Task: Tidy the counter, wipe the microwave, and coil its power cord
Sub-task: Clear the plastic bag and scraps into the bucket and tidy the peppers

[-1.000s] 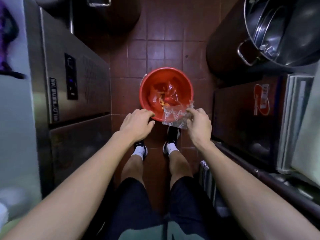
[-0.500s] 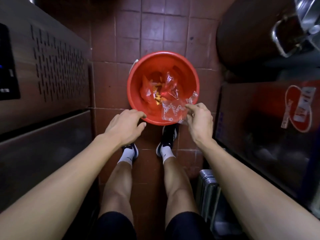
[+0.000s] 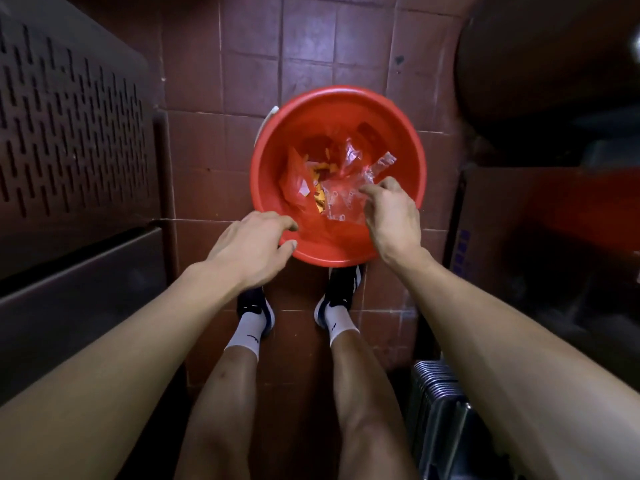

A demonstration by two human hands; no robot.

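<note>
Red bucket [image 3: 408,147] sits on the tiled floor [image 3: 311,39], just ahead of the person's shoes [image 3: 341,289]. Right hand [image 3: 393,216] is over the bucket's near-right rim, fingers [image 3: 369,191] curled and reaching inward. Clear printed plastic wrapper [image 3: 346,202] lies just beyond those fingertips, inside the bucket, touching or nearly touching them. Cannot tell whether it's still pinched or already let go; thumb side is hidden.

Left hand [image 3: 252,247] is at the near-left rim, fingers loosely spread, tips on or just over the edge. It holds nothing.

Bucket contents, farther in from the right fingertips: red plastic bag [image 3: 294,181] crumpled on the left side of the wrapper, yellow-orange scraps [image 3: 320,197] between bag and wrapper, more clear film [image 3: 381,164] above the fingertips toward the far wall. White handle piece [image 3: 270,114] shows at the bucket's far-left outer rim.

Outboard of the left hand: vented metal cabinet [image 3: 69,133]. Outboard of the right hand: dark unit [image 3: 554,237], details too dim to read.
</note>
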